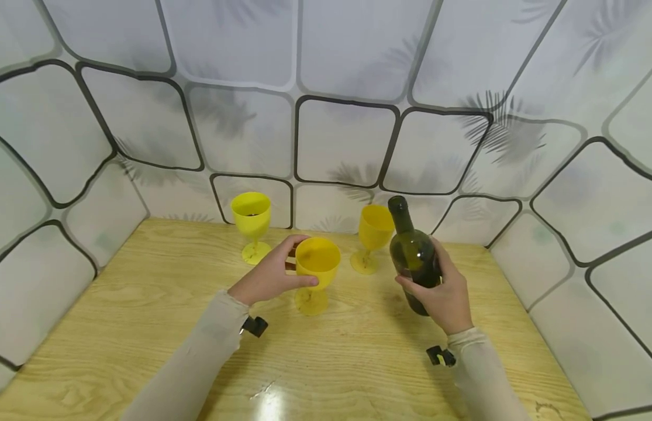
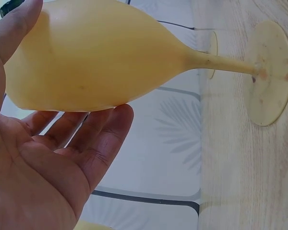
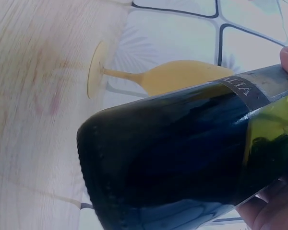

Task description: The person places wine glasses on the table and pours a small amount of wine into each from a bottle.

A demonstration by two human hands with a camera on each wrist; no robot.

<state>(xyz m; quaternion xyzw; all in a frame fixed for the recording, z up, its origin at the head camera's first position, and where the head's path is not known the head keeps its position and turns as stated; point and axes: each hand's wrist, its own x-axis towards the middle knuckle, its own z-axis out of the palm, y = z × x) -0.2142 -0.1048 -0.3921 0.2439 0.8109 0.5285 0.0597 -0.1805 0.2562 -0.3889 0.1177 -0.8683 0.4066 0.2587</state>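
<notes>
My left hand (image 1: pixel 273 273) holds a yellow plastic goblet (image 1: pixel 321 270) by its bowl, thumb on the near side and fingers around the far side. In the left wrist view the goblet (image 2: pixel 110 52) stands upright, its round foot close to the tabletop. To the right, my right hand (image 1: pixel 448 297) grips a dark green wine bottle (image 1: pixel 417 257) around its body. The bottle's neck leans a little to the left, and its base is raised above the table in the right wrist view, where part of a label (image 3: pixel 252 91) shows.
Behind the left hand stands a brighter yellow goblet (image 1: pixel 252 219) with something dark inside. A third, orange-yellow goblet (image 1: pixel 375 229) is just left of the bottle, near the back wall. Patterned white sheeting (image 1: pixel 347 143) encloses the wooden table (image 1: pixel 357 362) at the back and sides.
</notes>
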